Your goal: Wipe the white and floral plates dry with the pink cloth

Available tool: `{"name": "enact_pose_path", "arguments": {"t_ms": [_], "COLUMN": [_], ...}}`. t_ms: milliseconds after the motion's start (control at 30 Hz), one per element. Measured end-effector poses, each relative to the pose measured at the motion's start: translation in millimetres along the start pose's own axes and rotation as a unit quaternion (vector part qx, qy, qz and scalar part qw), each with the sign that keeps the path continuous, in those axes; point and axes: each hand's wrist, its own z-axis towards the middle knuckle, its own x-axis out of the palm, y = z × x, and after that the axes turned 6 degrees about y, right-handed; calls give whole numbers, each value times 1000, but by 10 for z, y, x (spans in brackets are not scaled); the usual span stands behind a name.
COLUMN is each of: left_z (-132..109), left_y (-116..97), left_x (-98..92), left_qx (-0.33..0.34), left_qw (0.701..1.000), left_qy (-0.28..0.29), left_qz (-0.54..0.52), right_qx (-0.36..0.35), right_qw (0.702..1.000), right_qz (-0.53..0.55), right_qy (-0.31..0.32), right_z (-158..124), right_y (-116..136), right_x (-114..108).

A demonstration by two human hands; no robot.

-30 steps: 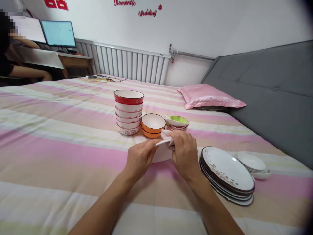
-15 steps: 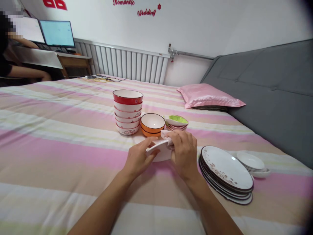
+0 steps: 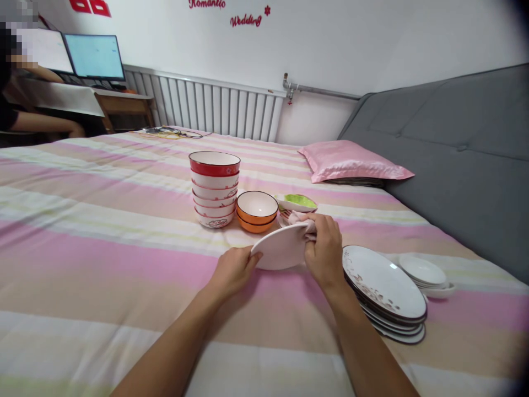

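A white plate point(image 3: 281, 249) is held tilted above the bed, its near face showing plain white. My left hand point(image 3: 232, 270) pinches its left edge between thumb and fingers. At the right rim, my right hand point(image 3: 324, 248) is closed on a pale pink cloth point(image 3: 305, 221) that wraps over the plate's edge. Just beyond the plate stand two stacked orange bowls point(image 3: 257, 212) and a stack of leaf-shaped dishes point(image 3: 301, 202) with a green one on top. A tall stack of red-and-white bowls point(image 3: 215, 190) rises to their left.
Right of my hands lies a stack of flower-patterned plates point(image 3: 384, 284), with small white dishes point(image 3: 424, 273) beside it. A pink pillow point(image 3: 355, 160) rests by the grey headboard point(image 3: 450, 143). Cables point(image 3: 173, 133) lie at the bed's far edge. A person sits at a desk point(image 3: 124, 103) far left.
My right hand and the cloth have shifted right along the rim. The plate has turned so more of its near face shows, and my left hand has moved slightly lower.
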Motion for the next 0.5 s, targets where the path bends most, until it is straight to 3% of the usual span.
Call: {"name": "enact_pose_path", "arguments": {"t_ms": [100,267,367,500], "left_z": [-17,-34,-31,-35], "left_y": [-20,31,60,36], "left_x": [-43,-71,-81,-97], "left_qx": [11,72,117,154], "left_qw": [995,959,941,927], "left_qy": [-88,-241,-273,-282], "left_qz": [47,133,163,195], "right_qx": [36,57,40,-3], "right_qw": [997,982,984,996], "right_qz": [75,176,168,79], "right_qy": [4,37,38,37], "right_z": [3,-13,-20,-23], "right_y": [-34,-38,-17,61], "right_x": [20,77,80,31]}}
